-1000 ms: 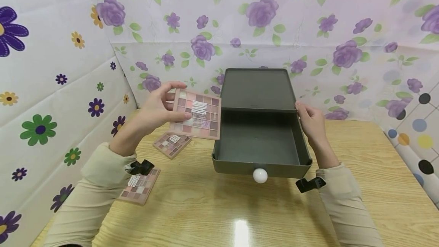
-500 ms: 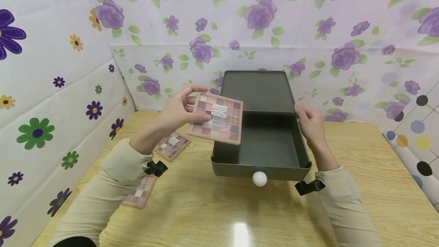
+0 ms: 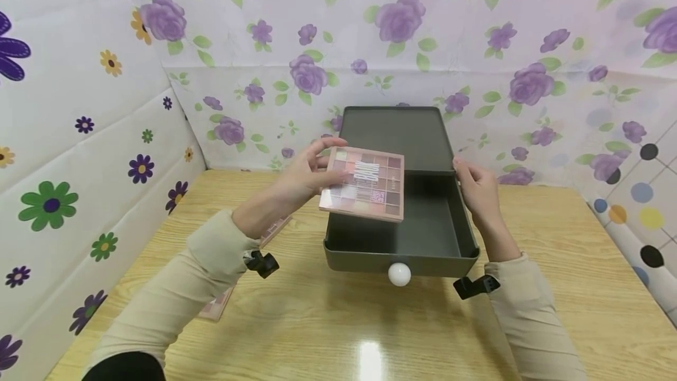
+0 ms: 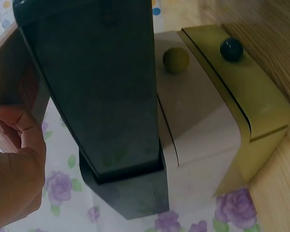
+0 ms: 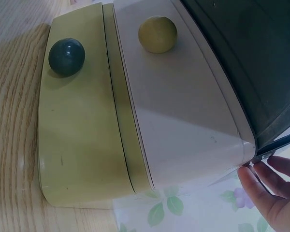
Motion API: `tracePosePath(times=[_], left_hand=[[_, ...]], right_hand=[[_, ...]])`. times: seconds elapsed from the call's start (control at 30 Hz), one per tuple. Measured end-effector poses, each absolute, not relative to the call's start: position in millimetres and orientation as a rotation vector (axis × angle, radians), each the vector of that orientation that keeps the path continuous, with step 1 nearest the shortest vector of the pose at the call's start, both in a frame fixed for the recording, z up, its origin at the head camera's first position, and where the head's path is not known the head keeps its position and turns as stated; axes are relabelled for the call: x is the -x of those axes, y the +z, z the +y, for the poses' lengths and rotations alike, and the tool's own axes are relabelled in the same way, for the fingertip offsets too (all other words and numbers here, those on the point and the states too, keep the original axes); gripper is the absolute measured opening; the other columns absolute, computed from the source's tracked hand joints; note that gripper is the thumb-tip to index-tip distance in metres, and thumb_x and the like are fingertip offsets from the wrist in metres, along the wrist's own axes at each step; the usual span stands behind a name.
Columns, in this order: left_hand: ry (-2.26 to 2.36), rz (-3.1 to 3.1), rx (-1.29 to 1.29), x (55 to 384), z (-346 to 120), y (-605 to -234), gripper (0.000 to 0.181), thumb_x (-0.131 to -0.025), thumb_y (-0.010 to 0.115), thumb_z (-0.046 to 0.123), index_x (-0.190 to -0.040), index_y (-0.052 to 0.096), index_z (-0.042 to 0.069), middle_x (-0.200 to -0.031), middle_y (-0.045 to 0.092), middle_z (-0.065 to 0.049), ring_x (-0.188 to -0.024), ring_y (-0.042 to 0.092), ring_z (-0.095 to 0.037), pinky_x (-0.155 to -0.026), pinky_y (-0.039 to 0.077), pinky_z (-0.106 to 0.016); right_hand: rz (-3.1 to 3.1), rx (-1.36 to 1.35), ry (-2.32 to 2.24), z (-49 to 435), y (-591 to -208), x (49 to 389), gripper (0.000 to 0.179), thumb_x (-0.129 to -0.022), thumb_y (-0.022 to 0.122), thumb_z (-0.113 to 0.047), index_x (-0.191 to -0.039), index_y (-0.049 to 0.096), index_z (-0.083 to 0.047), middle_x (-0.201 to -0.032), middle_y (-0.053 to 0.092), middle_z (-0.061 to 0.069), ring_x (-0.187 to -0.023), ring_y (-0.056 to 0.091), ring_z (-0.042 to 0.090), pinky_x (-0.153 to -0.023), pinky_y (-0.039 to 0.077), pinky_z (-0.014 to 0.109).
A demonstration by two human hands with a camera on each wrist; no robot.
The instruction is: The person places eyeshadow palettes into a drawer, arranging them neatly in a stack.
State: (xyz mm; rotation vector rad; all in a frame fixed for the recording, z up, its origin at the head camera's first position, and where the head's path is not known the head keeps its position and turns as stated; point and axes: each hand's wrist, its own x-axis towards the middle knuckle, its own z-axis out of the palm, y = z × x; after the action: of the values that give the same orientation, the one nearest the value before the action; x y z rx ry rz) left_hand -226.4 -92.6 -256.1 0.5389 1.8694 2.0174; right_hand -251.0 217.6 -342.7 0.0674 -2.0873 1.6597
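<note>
My left hand (image 3: 312,172) holds an eyeshadow palette (image 3: 378,193), thumb on its printed cover and fingers behind its edge. The palette is tilted above the left part of a pulled-out dark grey drawer (image 3: 359,262) with a white knob (image 3: 399,274). What shows of the drawer's inside is bare. At the right corner of the dark top (image 3: 394,137) of the drawer unit, my right hand (image 3: 478,190) grips the edge with thumb and fingers. In the right wrist view, its fingertips touch the side beneath the dark section.
Two more palettes lie on the table at left, one (image 3: 275,231) behind my forearm and another (image 3: 214,308) nearer, both partly hidden. Below the grey drawer, the wrist views show a pale drawer (image 5: 179,92) and a yellow-green drawer (image 5: 82,130), both closed. A flowered cloth (image 3: 254,128) hangs behind.
My left hand has carried the palette rightward, from beside the drawer's left edge to above its opening. The right hand and the drawer unit have stayed in place.
</note>
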Motion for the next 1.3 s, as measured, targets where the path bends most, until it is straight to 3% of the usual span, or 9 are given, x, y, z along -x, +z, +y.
tracePosePath(times=[0.3,0.63,0.9,1.3], left_hand=[[1.952,1.871,-0.553,228.1,-69.4,-260.4,0.056,-0.085,0.057,-0.004,-0.134,0.031,0.004,-0.106,0.058,-0.022,-0.082,0.063,-0.023,-0.067,0.054,-0.037],[1.89,1.889,-0.533,227.9,-46.7,-269.3,0.055,-0.084,0.062,0.0,-0.132,0.036,0.005,-0.105,0.06,-0.02,-0.083,0.063,-0.023,-0.07,0.054,-0.036],[1.836,1.933,-0.555,224.8,-33.8,-272.6,0.053,-0.083,0.064,0.0,-0.13,0.039,0.003,-0.099,0.062,-0.019,-0.078,0.063,-0.019,-0.065,0.054,-0.033],[1.757,2.01,-0.53,221.0,-18.9,-280.3,0.053,-0.082,0.066,0.003,-0.129,0.04,0.002,-0.096,0.062,-0.02,-0.07,0.062,-0.018,-0.053,0.051,-0.028]], right_hand=[[-2.111,-0.062,1.613,217.5,-343.3,250.6,0.041,-0.09,0.055,-0.033,-0.063,0.061,-0.004,-0.065,0.058,-0.015,-0.066,0.05,0.007,-0.058,0.045,0.017],[-2.121,-0.03,1.642,217.1,-341.8,251.9,0.039,-0.091,0.054,-0.026,-0.069,0.062,0.005,-0.065,0.057,-0.018,-0.067,0.051,0.004,-0.058,0.044,0.016],[-2.097,-0.038,1.661,217.4,-342.4,251.0,0.031,-0.09,0.055,-0.029,-0.061,0.063,-0.024,-0.065,0.06,-0.02,-0.067,0.054,0.004,-0.058,0.045,0.017],[-2.088,-0.049,1.623,216.7,-343.1,251.3,0.036,-0.09,0.056,-0.032,-0.057,0.058,-0.016,-0.057,0.05,-0.014,-0.056,0.041,0.007,-0.049,0.036,0.02]])
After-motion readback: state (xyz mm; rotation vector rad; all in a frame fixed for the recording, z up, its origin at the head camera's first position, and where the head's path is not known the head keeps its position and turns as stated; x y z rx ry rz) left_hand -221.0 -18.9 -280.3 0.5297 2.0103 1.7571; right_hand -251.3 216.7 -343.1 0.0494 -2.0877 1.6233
